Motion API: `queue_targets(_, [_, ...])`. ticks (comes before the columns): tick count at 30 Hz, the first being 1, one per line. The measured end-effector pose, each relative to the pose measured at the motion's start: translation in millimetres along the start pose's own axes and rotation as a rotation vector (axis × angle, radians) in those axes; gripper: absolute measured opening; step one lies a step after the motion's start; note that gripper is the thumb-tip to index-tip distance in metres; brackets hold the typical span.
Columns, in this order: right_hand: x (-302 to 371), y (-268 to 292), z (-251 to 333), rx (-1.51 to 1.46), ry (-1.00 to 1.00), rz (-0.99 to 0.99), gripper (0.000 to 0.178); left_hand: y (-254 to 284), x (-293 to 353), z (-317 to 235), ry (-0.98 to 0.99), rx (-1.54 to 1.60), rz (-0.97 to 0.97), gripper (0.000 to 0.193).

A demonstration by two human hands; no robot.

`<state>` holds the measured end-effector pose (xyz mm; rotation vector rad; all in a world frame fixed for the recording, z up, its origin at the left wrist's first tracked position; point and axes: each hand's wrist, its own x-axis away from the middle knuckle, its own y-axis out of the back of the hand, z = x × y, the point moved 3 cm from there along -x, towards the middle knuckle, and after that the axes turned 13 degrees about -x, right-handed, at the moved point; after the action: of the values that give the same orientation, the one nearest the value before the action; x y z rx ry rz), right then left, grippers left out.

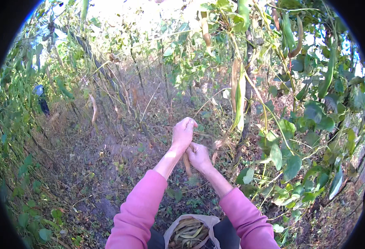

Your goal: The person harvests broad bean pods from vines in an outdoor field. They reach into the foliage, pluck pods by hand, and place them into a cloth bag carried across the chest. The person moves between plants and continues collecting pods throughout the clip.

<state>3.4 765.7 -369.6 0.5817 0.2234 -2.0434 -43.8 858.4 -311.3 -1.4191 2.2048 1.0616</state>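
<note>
My left hand (pixel 183 133) is closed in front of me at mid-height, its fingers turned away, so what it grips is hidden. Just below and to its right, my right hand (pixel 199 157) is pinched at the top of a dry tan bean pod (pixel 187 164). The pod hangs down between my wrists. A thin vine stem runs up from near my hands to the right. Close by hang more dry pods (pixel 218 144) and a long pale green bean pod (pixel 240 97). Low between my legs sits a cloth bag (pixel 174 228) holding several picked bean pods (pixel 189 233).
Leafy bean vines (pixel 292 164) climb on the right, with a dark pole (pixel 249 62) among them. A slanting pole (pixel 103 70) and a dry pod (pixel 94 108) stand out on the left. Weeds and dry litter cover the ground (pixel 107 149). A dark object with a pale top (pixel 41 97) is at far left.
</note>
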Motion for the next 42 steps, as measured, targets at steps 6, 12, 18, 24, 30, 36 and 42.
queue_targets(6, [35,-2,74,0.152,0.474,0.097,0.010,2,-41,8,0.237,-0.049,-0.021,0.026])
queue_targets(12, [82,8,144,-0.497,0.412,0.168,0.014,32,-64,-70,-0.441,-0.372,-0.327,0.041])
queue_targets(18, [53,8,191,-1.148,-0.007,0.296,0.030,8,-73,-147,-0.275,0.483,0.358,0.049])
queue_targets(24, [-15,26,199,-1.187,-0.086,0.284,0.020,26,-84,-147,-0.187,0.435,0.231,0.015])
queue_targets(30, [-75,53,189,-0.368,0.467,-0.412,0.023,69,-69,-147,-0.392,-0.147,-0.042,0.017])
queue_targets(36, [-109,79,184,-0.252,0.447,-0.524,0.030,48,-53,-168,-0.577,-0.298,-0.145,0.019])
queue_targets(42, [-111,112,191,0.193,0.379,-0.660,0.035,42,-59,-186,-0.567,-0.240,-0.138,0.024])
